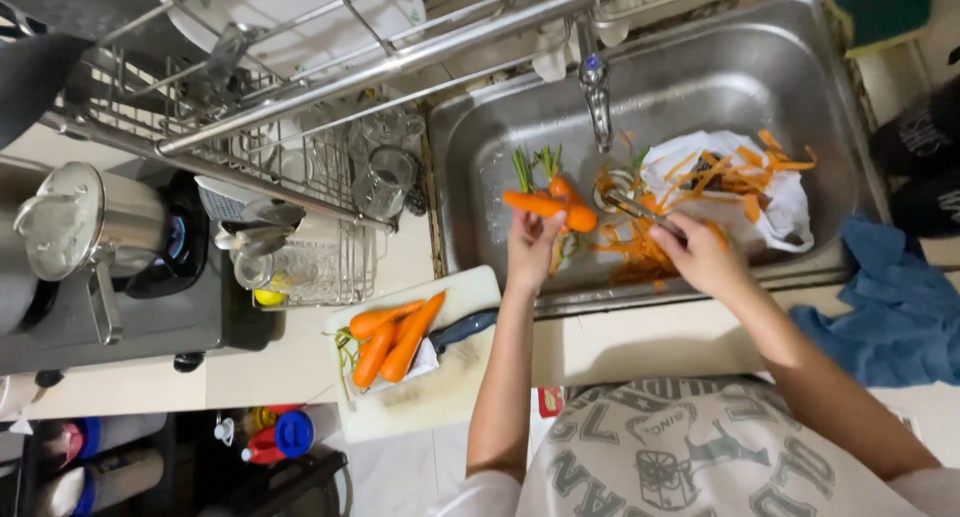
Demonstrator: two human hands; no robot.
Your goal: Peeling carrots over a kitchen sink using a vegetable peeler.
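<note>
Orange carrots (552,205) with green tops gripped in left hand (532,249) over steel sink (800,97), right hand (703,255) clamped on metal peeler (632,207); orange peelings (735,172) heaped at three o'clock, several carrots (392,337) waiting on white cutting board (440,387) at seven o'clock.

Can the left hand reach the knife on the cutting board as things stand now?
Probably not at once: the left hand grips a carrot over the sink. The knife lies uncovered beside that forearm.

Orange carrot (548,205) w/ green top, horizontal over sink; metal peeler (640,210) beside.
</note>
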